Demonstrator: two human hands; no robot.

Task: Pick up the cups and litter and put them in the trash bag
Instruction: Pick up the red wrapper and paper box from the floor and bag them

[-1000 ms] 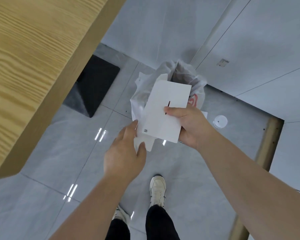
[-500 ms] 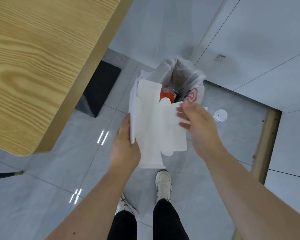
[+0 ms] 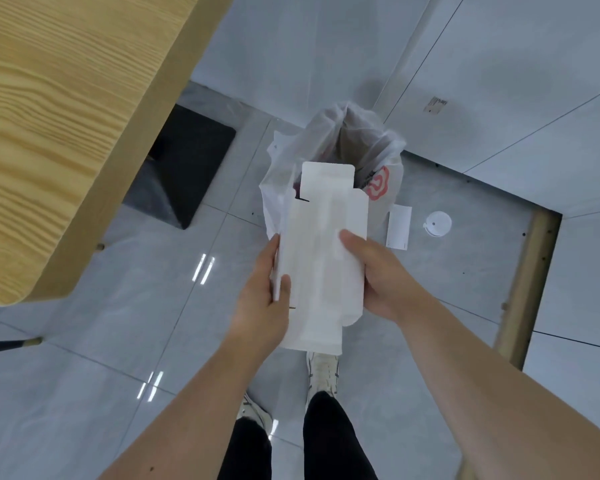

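At far left stands a light wood-grain table point(image 3: 59, 133), with a dark square floor mat point(image 3: 187, 168) beneath its edge; neither is involved.

The left hand point(image 3: 264, 299) is closed on the left edge of a flattened white cardboard carton point(image 3: 323, 258), thumb on the front face and fingers behind. The right hand point(image 3: 378, 278) clamps the right edge in the same manner, thumb pressed across the face. Half a second earlier the carton was only partly folded, with the right hand working a flap; it is now pressed flat and held lengthwise, its upper tab pointing into the mouth of the translucent white plastic trash bag point(image 3: 388, 157) with a red logo, which stands open on the grey tiled floor directly ahead. The carton overlaps the near rim of the bag in this view but has not gone in.

Assessment: flattening is complete and insertion is the step in hand; the narrow profile should pass the opening.

To the right of the bag, a small white paper slip point(image 3: 399, 230) and a round white plastic cup lid point(image 3: 438, 224) lie on the floor, both outstanding.
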